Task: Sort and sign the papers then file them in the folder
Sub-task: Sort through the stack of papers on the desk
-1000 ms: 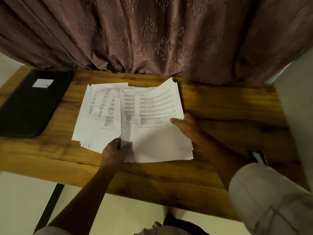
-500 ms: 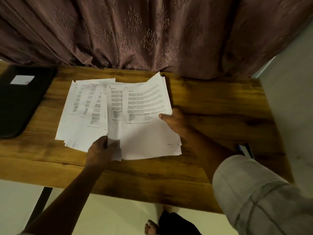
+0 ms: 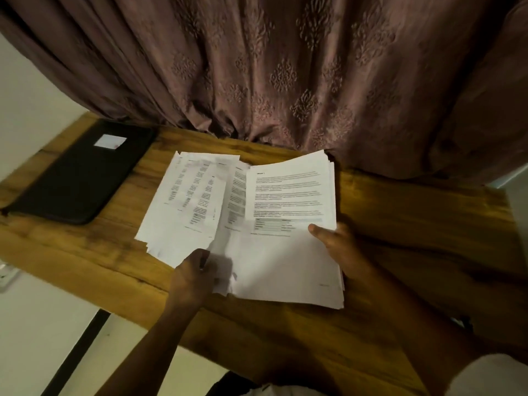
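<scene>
Several printed white papers lie fanned out on the wooden table. My left hand pinches the near edge of the sheets at the fan's middle. My right hand grips the right-hand stack, thumb on top of the front page, fingers underneath; that stack is tilted up off the table. The left sheets carry columns of text and lie flat. A black closed folder with a small white label lies at the table's far left, apart from both hands.
A brown patterned curtain hangs right behind the table, touching its far edge. A pale wall is at left. A dark table leg stands over the light floor below the near edge.
The view has swung left and tilted up, so the folder is back in full view. My right hand has raised its stack a little; my left hand keeps its pinch.
</scene>
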